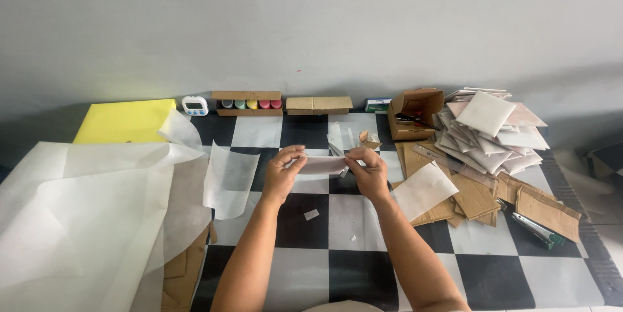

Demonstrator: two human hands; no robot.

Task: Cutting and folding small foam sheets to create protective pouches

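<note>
Both forearms come up from the bottom edge over the checkered black-and-white desk (337,266). The left hand (283,175) and the right hand (368,172) meet above the desk's middle, each pinching one end of a small folded white paper piece (322,164) that spans the gap between them. On both hands the fingers are curled closed on the paper, thumbs pressing toward the fingertips; neither hand is free.

The piece is held up off the desk, level and slightly stretched, left end under the left thumb and right end tucked into the right hand.

As for what could go wrong, the paper looks thin, so an uneven pull from either side could tear it or skew the fold. A slack pinch might let it drop among the tiny white scraps (311,214) lying just below.

A large translucent paper sheet (78,221) covers the left of the desk, with a smaller one (228,179) near the left hand. To the right lie cardboard pieces (477,198) and a heap of white packets (490,130), close enough for an elbow to nudge.
</note>
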